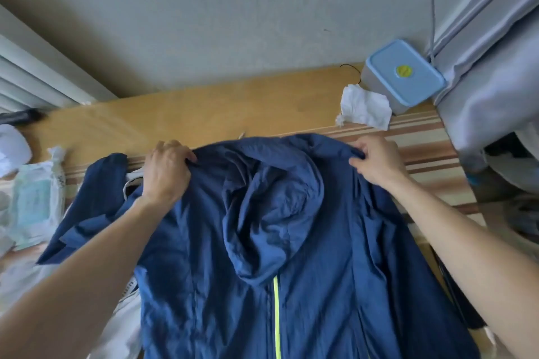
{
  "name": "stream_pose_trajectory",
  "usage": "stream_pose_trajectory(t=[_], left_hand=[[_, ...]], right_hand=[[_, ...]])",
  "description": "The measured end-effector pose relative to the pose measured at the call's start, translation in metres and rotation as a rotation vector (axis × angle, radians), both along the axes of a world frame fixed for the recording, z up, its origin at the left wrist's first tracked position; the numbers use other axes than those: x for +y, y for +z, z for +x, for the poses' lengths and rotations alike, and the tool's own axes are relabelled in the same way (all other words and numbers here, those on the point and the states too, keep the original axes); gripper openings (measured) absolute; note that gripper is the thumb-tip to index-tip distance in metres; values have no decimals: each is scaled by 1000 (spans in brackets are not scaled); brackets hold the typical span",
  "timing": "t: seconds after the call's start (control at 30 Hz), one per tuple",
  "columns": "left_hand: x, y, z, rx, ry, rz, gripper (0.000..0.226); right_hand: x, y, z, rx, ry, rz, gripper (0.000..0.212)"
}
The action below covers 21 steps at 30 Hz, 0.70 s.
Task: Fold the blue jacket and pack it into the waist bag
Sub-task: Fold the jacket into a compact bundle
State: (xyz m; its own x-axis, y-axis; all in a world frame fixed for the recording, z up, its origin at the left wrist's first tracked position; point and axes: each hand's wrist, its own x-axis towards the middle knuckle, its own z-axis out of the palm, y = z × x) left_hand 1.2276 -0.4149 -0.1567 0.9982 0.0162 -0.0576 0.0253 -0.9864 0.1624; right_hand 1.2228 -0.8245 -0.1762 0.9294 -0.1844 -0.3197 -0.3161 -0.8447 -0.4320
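Near the lidded box (405, 73), my left hand (166, 172) and right hand (376, 160) pinch the blue jacket (262, 242) shoulders — unfolded, no waist bag visible.

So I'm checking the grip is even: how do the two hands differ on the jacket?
The left hand pinches the jacket at one shoulder with the knuckles up, near the spread sleeve; the right hand pinches the other shoulder nearer the striped cloth. The left hand sits slightly lower in view than the right. Both are closed on the fabric's top edge.
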Motion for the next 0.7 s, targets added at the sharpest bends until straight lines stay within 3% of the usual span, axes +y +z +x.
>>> stream_pose_trajectory(t=[0.1,0.2,0.33,0.43,0.53,0.6,0.7], left_hand=[[-6,11,16,-56,47,13,45],[-23,16,7,-16,126,6,54],[-69,10,-53,-165,-115,-42,44],[-98,-18,-105,-42,-335,20,54],[-121,-41,-135,192,-188,99,61],[-146,-38,-147,195,-80,18,56],[-197,-20,-165,64,-236,-79,52]], right_hand=[[3,5,14,-105,-29,82,11],[-4,9,5,-142,-76,167,39],[-36,15,-73,-171,-142,109,41],[-53,11,-163,-127,-71,15,48],[-58,-4,-224,-42,-14,-105,63],[-59,-17,-242,34,-16,-165,72],[-66,-27,-242,134,-144,-190,52]])
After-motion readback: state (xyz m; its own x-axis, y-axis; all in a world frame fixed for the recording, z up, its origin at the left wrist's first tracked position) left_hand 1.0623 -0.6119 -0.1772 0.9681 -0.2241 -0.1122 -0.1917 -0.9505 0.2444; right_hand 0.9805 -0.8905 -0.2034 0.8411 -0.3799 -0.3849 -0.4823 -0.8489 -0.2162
